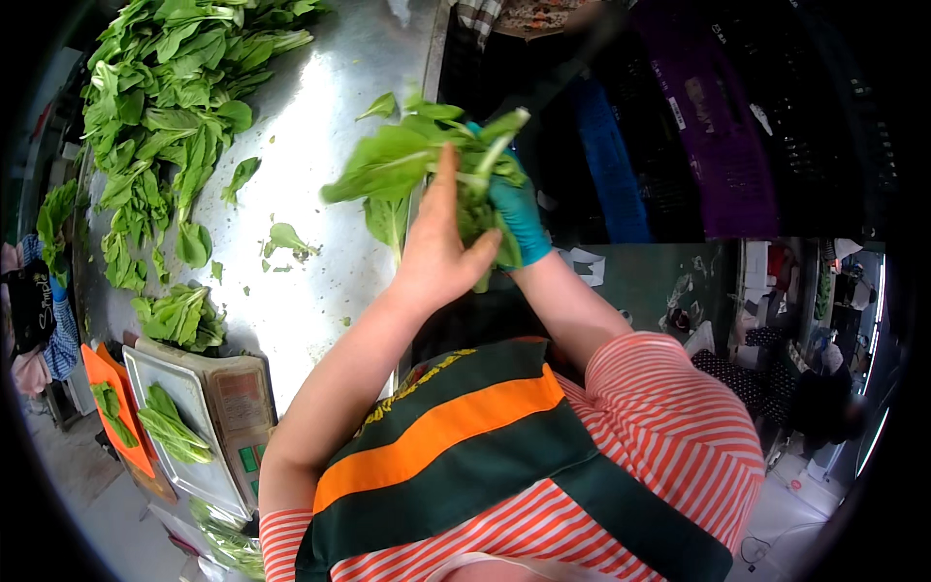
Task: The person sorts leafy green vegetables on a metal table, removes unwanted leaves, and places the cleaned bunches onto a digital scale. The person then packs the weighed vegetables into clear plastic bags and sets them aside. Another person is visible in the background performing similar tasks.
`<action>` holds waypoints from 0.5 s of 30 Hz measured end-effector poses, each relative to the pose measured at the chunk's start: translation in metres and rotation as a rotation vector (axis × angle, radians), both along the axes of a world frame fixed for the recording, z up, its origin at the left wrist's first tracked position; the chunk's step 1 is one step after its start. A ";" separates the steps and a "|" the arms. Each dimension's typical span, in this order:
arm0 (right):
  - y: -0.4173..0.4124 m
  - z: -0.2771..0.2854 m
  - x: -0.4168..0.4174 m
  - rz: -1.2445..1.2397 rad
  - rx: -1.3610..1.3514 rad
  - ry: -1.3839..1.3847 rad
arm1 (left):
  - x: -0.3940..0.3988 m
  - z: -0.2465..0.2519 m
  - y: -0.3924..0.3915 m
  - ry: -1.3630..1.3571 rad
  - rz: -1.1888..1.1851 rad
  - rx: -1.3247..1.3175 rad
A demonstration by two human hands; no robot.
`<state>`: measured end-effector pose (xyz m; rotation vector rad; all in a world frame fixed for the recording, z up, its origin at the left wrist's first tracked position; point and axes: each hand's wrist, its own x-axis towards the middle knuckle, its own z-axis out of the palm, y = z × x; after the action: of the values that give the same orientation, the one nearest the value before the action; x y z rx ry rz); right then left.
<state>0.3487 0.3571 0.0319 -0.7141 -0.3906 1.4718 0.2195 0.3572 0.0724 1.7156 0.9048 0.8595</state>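
A bunch of leafy greens (396, 164) with pale stems is held between my two hands over the edge of the metal table (327, 240). My left hand (444, 240) is bare; its thumb and a finger lie spread against the bunch, and its other fingers are mostly hidden. Around the right side of the same greens curls my right hand (520, 214) in a teal glove, its fingertips partly covered by leaves. Some leaves are blurred. Loose leaf scraps (287, 238) lie on the metal to the left of my hands.
A large heap of greens (167, 109) covers the table's far left. Nearer stand a small pile (182, 316) and a weighing scale (236, 396) with greens on its pan. Beside it is an orange tray (120, 415). Black, blue (614, 160) and purple crates (720, 138) stand at right.
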 end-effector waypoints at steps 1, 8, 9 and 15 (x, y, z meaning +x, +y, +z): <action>-0.003 -0.013 0.013 -0.065 -0.022 0.063 | 0.008 -0.004 0.001 0.027 -0.023 0.097; 0.002 -0.174 0.071 -0.166 -0.387 -0.666 | -0.057 -0.044 -0.041 0.594 -0.116 0.333; 0.003 -0.200 0.069 -0.047 -0.491 -0.850 | -0.065 -0.047 -0.051 0.612 -0.145 0.283; -0.001 -0.360 0.009 0.817 -0.475 -2.016 | -0.082 -0.096 -0.090 0.655 -0.094 0.140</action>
<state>0.3573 0.3560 -0.3276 -2.5236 -2.0374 0.9683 0.1375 0.2671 -0.0237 2.1939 1.1929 0.2902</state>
